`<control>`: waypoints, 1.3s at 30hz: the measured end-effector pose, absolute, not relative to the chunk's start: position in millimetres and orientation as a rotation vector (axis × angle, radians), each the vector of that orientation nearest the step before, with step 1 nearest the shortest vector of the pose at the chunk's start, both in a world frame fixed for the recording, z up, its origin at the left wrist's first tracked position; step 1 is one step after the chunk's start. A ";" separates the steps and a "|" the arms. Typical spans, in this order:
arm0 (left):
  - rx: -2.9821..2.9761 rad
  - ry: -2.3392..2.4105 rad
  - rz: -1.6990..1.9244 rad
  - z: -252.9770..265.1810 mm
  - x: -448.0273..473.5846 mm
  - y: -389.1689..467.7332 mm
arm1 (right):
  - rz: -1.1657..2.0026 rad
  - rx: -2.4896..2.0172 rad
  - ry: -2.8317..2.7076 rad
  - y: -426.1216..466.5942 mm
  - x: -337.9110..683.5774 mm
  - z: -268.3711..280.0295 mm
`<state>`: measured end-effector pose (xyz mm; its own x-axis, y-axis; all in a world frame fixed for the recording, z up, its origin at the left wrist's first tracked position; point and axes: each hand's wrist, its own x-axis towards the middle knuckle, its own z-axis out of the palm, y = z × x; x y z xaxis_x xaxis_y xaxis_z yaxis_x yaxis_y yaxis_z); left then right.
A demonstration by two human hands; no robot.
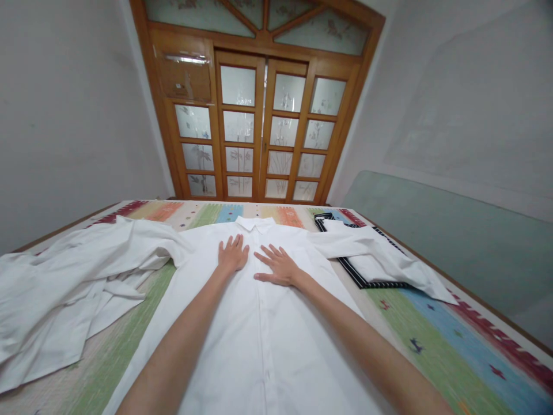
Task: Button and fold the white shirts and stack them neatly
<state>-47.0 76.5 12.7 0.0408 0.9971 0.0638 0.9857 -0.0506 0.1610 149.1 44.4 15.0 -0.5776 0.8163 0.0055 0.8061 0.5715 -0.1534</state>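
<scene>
A white button-up shirt [242, 340] lies spread out front side up, its collar [256, 223] at the far end and its button strip running down the middle. My left hand [233, 253] rests flat on the chest, left of the strip, fingers pointing toward the collar. On the other side of the strip my right hand [277, 265] also lies on the cloth, fingers spread. The right-hand sleeve [380, 253] stretches out over a folded white cloth with black striped edges [360, 274]. Neither hand grips anything.
More white clothing [64, 288] lies crumpled at the left, against the shirt's left sleeve area. Everything is on a colourful striped cover [415, 340]. Beyond the far edge stand wooden glass-paned doors [261, 132]. A pale green panel [432, 230] lines the right wall.
</scene>
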 end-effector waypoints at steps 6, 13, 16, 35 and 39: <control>2.075 2.275 0.171 17.9 -119.6 75.8 | 0.167 -1.754 -2.516 56.7 194.4 12.3; 2.134 2.336 0.109 14.8 -154.6 65.0 | 0.050 -2.058 -2.278 73.7 207.4 3.6; 2.142 2.326 0.094 14.5 -151.8 63.2 | 0.037 -2.062 -2.298 71.2 204.1 4.3; 2.258 2.156 0.015 14.8 -101.1 25.3 | 0.079 -2.004 -2.393 30.7 160.0 11.7; 2.398 1.961 0.095 7.0 -78.3 -1.3 | 0.087 -1.808 -2.480 12.0 143.1 8.7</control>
